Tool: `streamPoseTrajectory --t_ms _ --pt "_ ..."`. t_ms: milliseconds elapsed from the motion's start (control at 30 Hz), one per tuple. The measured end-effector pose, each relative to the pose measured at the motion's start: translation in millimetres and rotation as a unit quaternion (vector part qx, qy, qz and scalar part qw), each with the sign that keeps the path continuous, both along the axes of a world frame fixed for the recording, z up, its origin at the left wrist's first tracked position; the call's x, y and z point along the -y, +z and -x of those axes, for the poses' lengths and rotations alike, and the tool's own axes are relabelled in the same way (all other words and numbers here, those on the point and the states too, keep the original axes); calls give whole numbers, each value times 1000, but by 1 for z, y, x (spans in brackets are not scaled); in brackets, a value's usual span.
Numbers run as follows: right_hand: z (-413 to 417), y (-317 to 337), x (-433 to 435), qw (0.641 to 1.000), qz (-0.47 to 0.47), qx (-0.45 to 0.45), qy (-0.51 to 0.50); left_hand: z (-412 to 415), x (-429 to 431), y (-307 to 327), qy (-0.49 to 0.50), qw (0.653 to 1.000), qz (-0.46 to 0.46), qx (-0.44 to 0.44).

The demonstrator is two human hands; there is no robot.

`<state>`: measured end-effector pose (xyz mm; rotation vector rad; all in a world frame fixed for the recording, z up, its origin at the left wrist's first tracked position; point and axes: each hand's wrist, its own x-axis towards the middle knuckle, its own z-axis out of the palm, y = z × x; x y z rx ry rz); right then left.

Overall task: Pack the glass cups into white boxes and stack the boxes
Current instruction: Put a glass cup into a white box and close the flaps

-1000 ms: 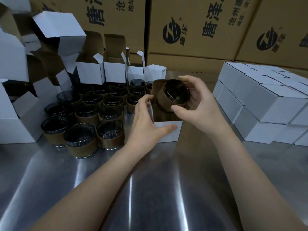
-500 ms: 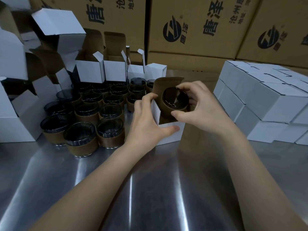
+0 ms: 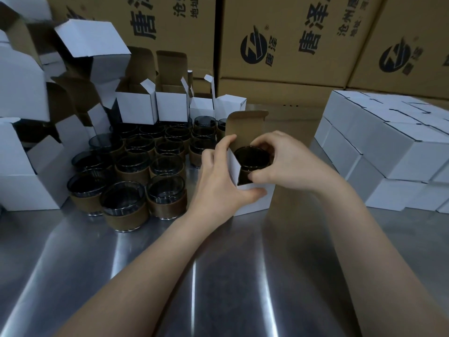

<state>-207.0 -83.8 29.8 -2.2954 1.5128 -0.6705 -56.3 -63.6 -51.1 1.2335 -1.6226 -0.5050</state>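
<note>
Lower now, the glass cup [image 3: 252, 159] slides into the white box [image 3: 258, 203]; right-hand grip [image 3: 291, 164] pinches its breakable, slippery rim, left-hand grip [image 3: 216, 181] holds the box.

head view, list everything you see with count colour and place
glass cup: one, dark glass, partly down in the open box
open box: one, white outside, brown inside, lid flap up, centre of table
loose cups: many, too packed to count, dark glass with brown sleeves, left of the open box
empty boxes: several, white, flaps open, behind and left of the loose cups
closed boxes: a stack, white, right side
cartons: several, brown with black print, along the back
table: one, shiny metal
left hand: grips the open box's left wall
right hand: holds the glass cup at its rim
</note>
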Motion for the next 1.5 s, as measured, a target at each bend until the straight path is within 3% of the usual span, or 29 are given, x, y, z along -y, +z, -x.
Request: streamPoseTrajectory --t_ms 333,733,1233,1500 --pt "-35 38 0 963 -126 -235 -44 -1 3 -3 -10 1000 -9 -6" --pt "-53 45 11 918 -130 -373 -40 0 4 -4 -13 1000 -7 -4" --pt "-69 42 9 878 -139 -458 -29 -1 3 -3 -19 1000 -18 -12" --pt "-48 46 15 922 -156 -353 -37 -2 2 -2 -28 999 -26 -13"
